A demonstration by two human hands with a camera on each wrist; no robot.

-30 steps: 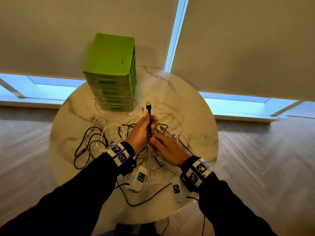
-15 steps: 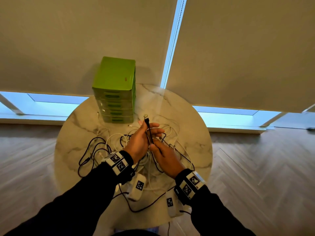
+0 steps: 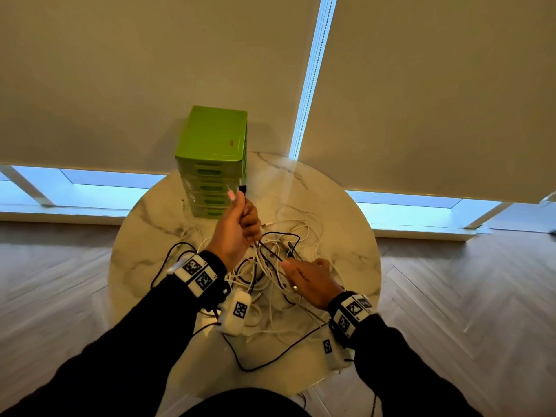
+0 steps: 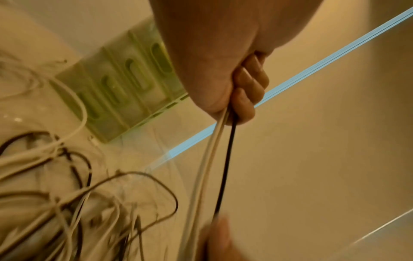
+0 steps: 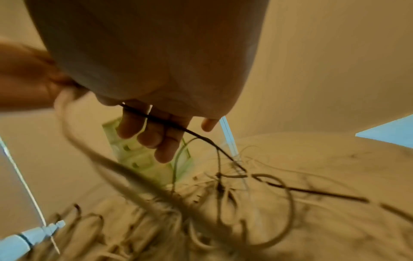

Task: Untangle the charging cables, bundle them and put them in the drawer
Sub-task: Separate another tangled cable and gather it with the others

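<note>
A tangle of black and white charging cables lies on the round marble table. My left hand is raised in front of the green drawer unit. Its fist grips a black cable and white cables, with plug ends sticking up above it. My right hand hovers lower over the tangle. The black cable runs across its nearly straight fingers, pinched against the thumb. All drawers look closed.
Two white tagged adapter blocks sit near the table's front edge with a black lead looping between them. More cable loops spread to the left. Closed window blinds stand behind the table, and wooden floor surrounds it.
My left hand has lifted the cable ends up towards the drawer unit. My right hand has slid down the black cable, so the hands are now apart. The view has tilted up.
</note>
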